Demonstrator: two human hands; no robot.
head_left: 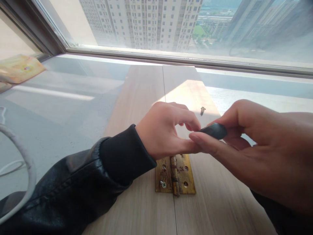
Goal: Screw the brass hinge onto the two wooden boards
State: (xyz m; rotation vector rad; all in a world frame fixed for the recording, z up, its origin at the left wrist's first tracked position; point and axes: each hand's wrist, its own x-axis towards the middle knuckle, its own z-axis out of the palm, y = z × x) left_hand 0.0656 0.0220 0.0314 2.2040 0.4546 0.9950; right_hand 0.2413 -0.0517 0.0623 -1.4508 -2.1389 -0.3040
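Note:
A brass hinge [182,176] lies across the seam of two pale wooden boards [146,107], with one screw [163,184] in its lower left hole. My left hand [163,130] hovers over the hinge's top, fingers curled in a pinch; what they hold is hidden. My right hand [264,147] grips a dark rounded tool handle [215,130] between thumb and fingers, its tip hidden behind my left hand. A loose screw [202,111] rests on the right board just beyond my hands.
The boards lie on a grey window sill [73,98] under a large window [171,26]. A white cable [22,156] loops at the left edge. Yellowish paper packets [19,68] sit at far left.

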